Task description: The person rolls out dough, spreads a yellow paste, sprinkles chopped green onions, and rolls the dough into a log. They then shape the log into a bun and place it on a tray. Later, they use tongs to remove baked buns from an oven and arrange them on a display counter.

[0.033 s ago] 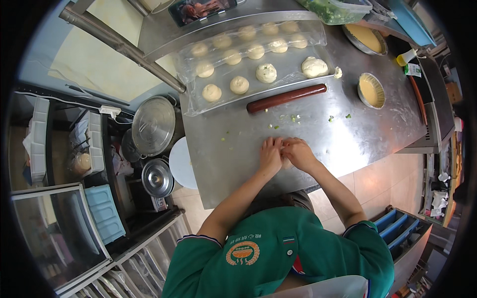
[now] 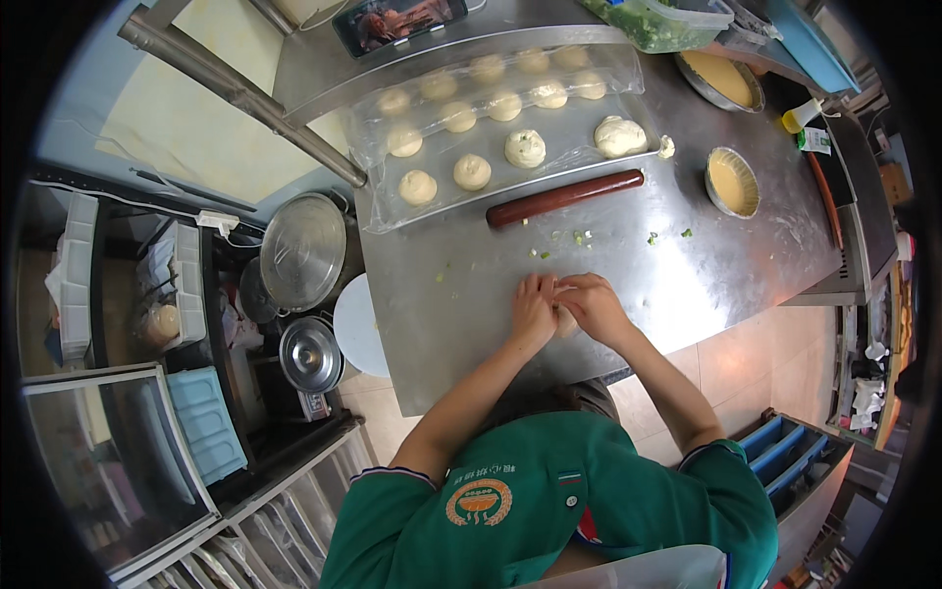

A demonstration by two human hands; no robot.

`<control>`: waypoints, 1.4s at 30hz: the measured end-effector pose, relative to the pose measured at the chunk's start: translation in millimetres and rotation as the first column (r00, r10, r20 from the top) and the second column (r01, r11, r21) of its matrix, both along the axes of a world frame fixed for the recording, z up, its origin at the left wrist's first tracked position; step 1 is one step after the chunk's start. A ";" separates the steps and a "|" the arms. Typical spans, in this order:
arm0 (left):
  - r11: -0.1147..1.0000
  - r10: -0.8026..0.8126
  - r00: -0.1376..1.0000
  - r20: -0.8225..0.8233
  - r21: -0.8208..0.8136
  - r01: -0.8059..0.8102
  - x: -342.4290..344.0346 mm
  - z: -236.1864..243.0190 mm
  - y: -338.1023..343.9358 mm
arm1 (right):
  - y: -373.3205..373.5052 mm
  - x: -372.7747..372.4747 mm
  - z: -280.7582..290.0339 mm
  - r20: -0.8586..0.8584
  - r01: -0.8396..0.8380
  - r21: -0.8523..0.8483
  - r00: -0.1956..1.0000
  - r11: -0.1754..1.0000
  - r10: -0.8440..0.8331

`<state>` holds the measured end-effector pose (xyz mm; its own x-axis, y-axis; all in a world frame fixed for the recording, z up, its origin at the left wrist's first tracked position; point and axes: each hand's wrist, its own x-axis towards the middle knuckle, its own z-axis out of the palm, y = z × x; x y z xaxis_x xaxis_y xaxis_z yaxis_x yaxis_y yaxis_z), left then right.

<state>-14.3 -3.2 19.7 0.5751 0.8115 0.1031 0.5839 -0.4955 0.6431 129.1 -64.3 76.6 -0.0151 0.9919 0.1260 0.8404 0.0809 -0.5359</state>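
Near the front of the steel table, both hands meet over a small piece of pale dough (image 2: pixel 566 323). My left hand (image 2: pixel 535 310) curls round its left side. From the right, my right hand (image 2: pixel 593 306) pinches at its top, fingers bent. Much of the dough is hidden beneath the fingers. Beyond the hands lies a dark red rolling pin (image 2: pixel 566 197), slanting across the table. Behind it a metal tray (image 2: pixel 446 204) carries several round dough balls, such as one dough ball (image 2: pixel 418 187) at its near left. Clear plastic film (image 2: pixel 368 167) covers the back rows.
Chopped green bits (image 2: pixel 581 239) are scattered between hands and rolling pin. At the right stand a fluted tin (image 2: pixel 733 182) of yellow filling and a larger bowl (image 2: pixel 721 79). A phone (image 2: pixel 397 22) rests on the shelf above. Lidded pots (image 2: pixel 304 249) stand left of the table.
My right hand's fingers have shifted slightly over the dough, and a little more of it shows. The left hand stays almost where it was.
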 end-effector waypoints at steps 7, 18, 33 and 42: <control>0.972 0.038 0.998 0.045 -0.234 -0.026 2.8 -4.8 11.6 | -9.8 44.3 -12.3 -0.286 0.334 0.170 0.917 0.927 -0.278; 0.966 0.133 0.987 0.095 -0.236 -0.107 12.2 5.9 4.8 | -48.3 44.4 -23.7 -0.394 0.354 -0.005 0.859 0.935 -0.327; 0.919 -0.368 0.829 0.421 0.301 0.255 -23.8 52.1 -37.0 | -41.3 -21.8 13.9 -0.822 0.148 -0.296 0.463 0.944 -0.330; 0.977 -0.173 0.952 0.251 -0.076 0.198 -67.1 14.5 -41.1 | -29.2 -14.2 7.8 0.066 0.094 0.007 0.993 0.996 -0.094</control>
